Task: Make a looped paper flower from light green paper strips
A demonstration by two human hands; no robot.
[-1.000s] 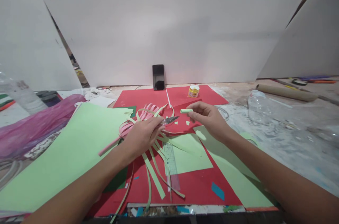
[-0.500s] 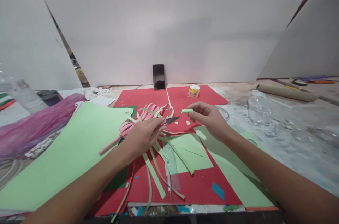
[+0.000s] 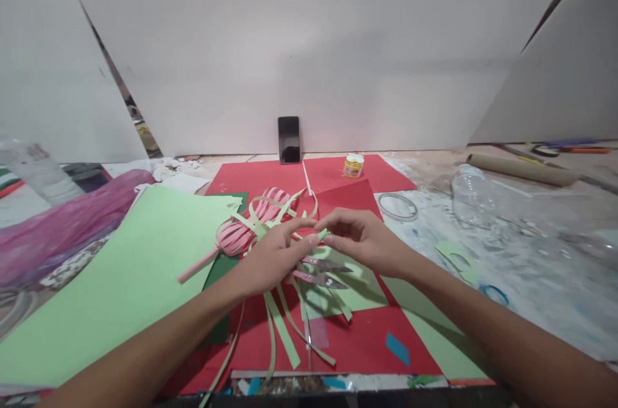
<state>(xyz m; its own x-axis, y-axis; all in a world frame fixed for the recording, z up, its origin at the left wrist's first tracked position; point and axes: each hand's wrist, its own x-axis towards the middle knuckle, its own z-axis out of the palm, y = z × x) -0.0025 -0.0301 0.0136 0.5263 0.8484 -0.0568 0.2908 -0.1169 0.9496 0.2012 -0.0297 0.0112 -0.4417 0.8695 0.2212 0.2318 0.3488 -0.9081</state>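
Left hand (image 3: 273, 255) pinched green paper roll (image 3: 323, 234); your right hand (image 3: 361, 242) pinched same roll, just above scissors (image 3: 322, 271). Scissors blades parted. Pink paper lantern (image 3: 239, 234) lay left of scissors.

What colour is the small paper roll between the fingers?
Light green; paper roll shows best in head view.

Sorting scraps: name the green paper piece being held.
The small rolled piece, pinched between left hand and right hand; the big green sheet and loose strips lie on the table.

Paint-smeared table (image 3: 531, 266): red card (image 3: 357, 343), green sheet (image 3: 120, 279), clear bottle (image 3: 477, 199), cardboard tube (image 3: 521, 168), tape ring (image 3: 397, 206).
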